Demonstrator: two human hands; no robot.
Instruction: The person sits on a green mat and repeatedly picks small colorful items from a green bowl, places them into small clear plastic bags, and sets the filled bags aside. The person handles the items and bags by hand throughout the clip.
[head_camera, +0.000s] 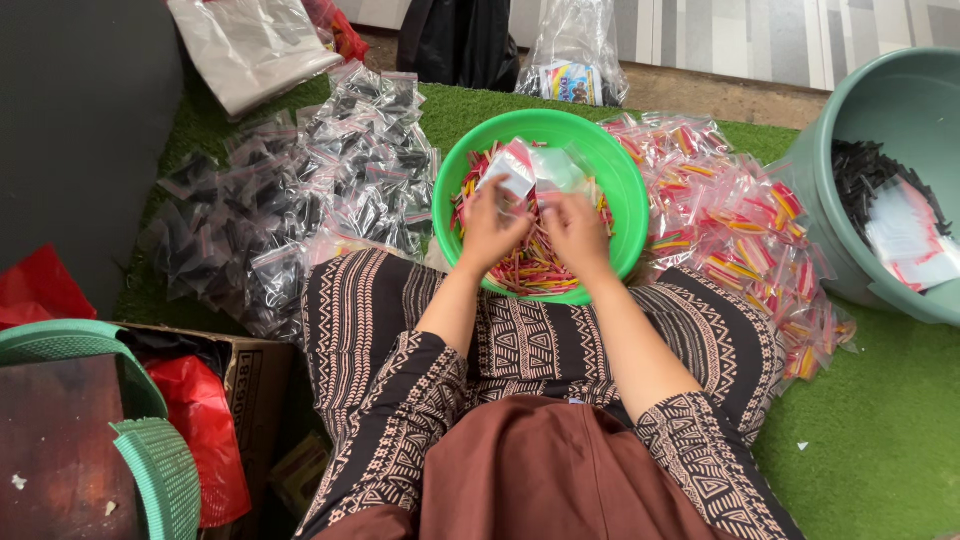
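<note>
Hands at work over a green plastic bowl (622, 180) that rests against the seated person's patterned lap. Left hand (490, 232) has its fingers (496, 193) pinched on a small clear zip bag (512, 168), held just above the bowl's contents. Right hand (577, 232) sits close beside the left, fingers curled down toward the same bag; whether they grip it or only touch it cannot be told. Bowl holds a loose heap of thin red, yellow and green sticks (530, 268), with a few more clear bags lying on top toward the far side.

To the left of the bowl, on the green artificial-turf mat (880, 440), a wide pile of small clear bags filled with black pieces (300, 190). To the right, touching the bowl's edge, a pile of small bags filled with coloured sticks (740, 240). Far right, a grey-green bucket (850, 130) with loose black pieces and white-and-red paper inside. Lower left, a green basket (150, 450), a cardboard box (262, 375) and red plastic (205, 430).
</note>
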